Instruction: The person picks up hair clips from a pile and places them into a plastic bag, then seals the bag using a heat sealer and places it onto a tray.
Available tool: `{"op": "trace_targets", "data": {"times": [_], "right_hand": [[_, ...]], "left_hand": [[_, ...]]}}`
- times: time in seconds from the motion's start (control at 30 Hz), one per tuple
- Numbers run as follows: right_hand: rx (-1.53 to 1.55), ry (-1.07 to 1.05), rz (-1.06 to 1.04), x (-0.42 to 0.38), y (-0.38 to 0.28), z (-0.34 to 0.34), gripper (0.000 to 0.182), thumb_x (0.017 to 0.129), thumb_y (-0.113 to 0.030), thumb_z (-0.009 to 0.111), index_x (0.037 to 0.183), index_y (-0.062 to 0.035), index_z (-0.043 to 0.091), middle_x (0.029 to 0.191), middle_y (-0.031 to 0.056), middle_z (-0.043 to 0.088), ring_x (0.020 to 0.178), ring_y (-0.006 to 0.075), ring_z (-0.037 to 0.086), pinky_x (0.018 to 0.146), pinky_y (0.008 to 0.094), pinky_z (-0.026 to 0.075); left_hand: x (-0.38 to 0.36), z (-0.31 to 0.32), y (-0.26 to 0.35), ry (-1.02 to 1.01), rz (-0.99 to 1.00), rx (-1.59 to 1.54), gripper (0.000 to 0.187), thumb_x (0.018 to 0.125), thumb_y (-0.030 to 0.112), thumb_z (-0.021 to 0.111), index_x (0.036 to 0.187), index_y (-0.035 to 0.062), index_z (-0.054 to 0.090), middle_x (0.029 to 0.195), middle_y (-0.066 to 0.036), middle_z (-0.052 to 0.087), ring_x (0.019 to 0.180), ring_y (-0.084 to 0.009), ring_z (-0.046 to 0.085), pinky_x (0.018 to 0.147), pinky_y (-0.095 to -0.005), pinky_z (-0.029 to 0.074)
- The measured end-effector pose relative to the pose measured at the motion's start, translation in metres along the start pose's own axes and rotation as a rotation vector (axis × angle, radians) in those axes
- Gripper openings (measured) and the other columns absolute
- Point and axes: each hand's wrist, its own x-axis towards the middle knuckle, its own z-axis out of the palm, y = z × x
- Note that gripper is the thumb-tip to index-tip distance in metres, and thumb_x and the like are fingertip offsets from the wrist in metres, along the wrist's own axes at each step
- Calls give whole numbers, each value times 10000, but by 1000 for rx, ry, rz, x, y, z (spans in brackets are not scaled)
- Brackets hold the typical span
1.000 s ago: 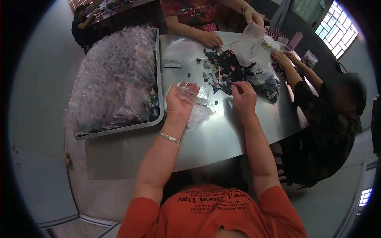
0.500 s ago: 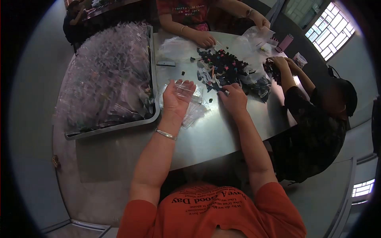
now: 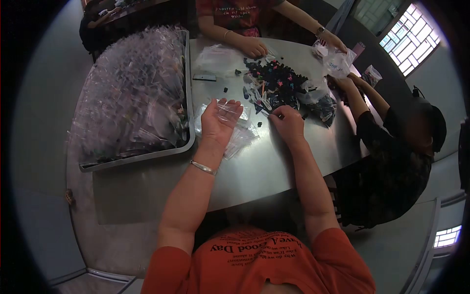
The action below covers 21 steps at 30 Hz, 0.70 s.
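My left hand [image 3: 219,122] is palm up with fingers slightly curled, holding a clear plastic bag [image 3: 226,111] across them. Beneath it, more clear bags [image 3: 240,139] lie loosely stacked on the metal table. My right hand [image 3: 289,121] is palm down at the near edge of a heap of small black pieces [image 3: 276,81] mixed with pink, red and blue bits. Its thumb and fingers are pinched together; what is between them is too small to make out. Slim clip-like pieces [image 3: 264,100] in white and dark colours lie just beyond the fingertips.
A large grey-rimmed tray [image 3: 187,98] heaped with filled clear bags is on the left. A phone-like dark slab [image 3: 204,77] lies near it. Across the table, a co-worker's hand [image 3: 253,47] rests by the heap. At right, another person's arms [image 3: 357,95] reach in near a white bag [image 3: 338,63].
My right hand has drawn slightly back from the heap, its fingers now pinched. My left hand stays nearly still. The far co-worker's hand with the white bag has moved right and nearer.
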Motion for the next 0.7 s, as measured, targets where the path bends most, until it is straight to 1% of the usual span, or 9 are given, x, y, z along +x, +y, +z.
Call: {"op": "trace_targets", "data": {"times": [0.03,0.1,0.17,0.27,0.37,0.4,0.5,0.63,0.7], "right_hand": [[4,0,-1,0,0,0,126,728,-154,723,808,-73,670,788,52,640,695,186,625,641,313,499],[384,63,62,0,-4,0,102,755,-74,706,837,-34,661,781,58,649,671,135,611,626,260,487],[548,66,47,1,-30,-21,95,778,-17,679,867,-4,648,772,60,643,664,100,585,626,221,471],[540,-3,-244,2,-64,-53,92,789,39,635,871,-5,642,821,64,628,668,102,578,610,224,464],[379,-32,-432,-4,-85,-61,90,774,9,657,835,-55,671,832,68,620,705,211,627,585,280,506],[298,-38,-474,-6,-93,-61,106,727,-9,669,805,-81,670,830,55,619,709,226,625,584,291,511],[81,96,-640,-3,-99,-40,164,672,-40,693,815,-118,679,788,30,624,668,204,627,569,301,510],[174,293,-620,0,-102,-20,128,681,-37,713,775,-99,653,787,43,628,619,189,621,545,295,508],[337,239,-312,-3,-95,-22,100,717,-33,696,763,-92,629,811,33,634,655,181,637,575,289,525]], "left_hand": [[-1,1,0,1,3,2,302,908,271,530,977,-23,531,957,-192,596,946,-336,591,891,-448,504],[-4,4,-1,23,10,6,328,906,284,527,994,-33,521,983,-198,587,962,-341,584,898,-453,500],[-6,10,-1,54,18,-19,350,910,297,516,1011,-38,513,998,-203,580,969,-344,580,901,-455,498],[-5,7,-1,51,7,-59,432,926,358,461,1054,-54,489,1024,-212,563,995,-357,565,912,-463,490],[-10,14,-4,72,-2,-67,476,942,398,414,1069,-57,479,1032,-212,558,1017,-362,552,938,-484,468],[-13,17,-6,82,-15,-45,490,952,407,385,1077,-58,472,1041,-214,555,1022,-363,548,947,-483,456],[-10,8,-12,44,-55,-15,508,970,416,331,1090,-60,461,1062,-221,550,1029,-365,543,958,-474,437],[-10,8,-15,40,-68,6,525,985,414,278,1086,-68,462,1072,-245,554,1037,-371,541,952,-458,433],[-10,9,-13,49,-67,-40,525,986,412,279,1081,-71,464,1067,-250,557,1038,-375,542,955,-472,438]]}}
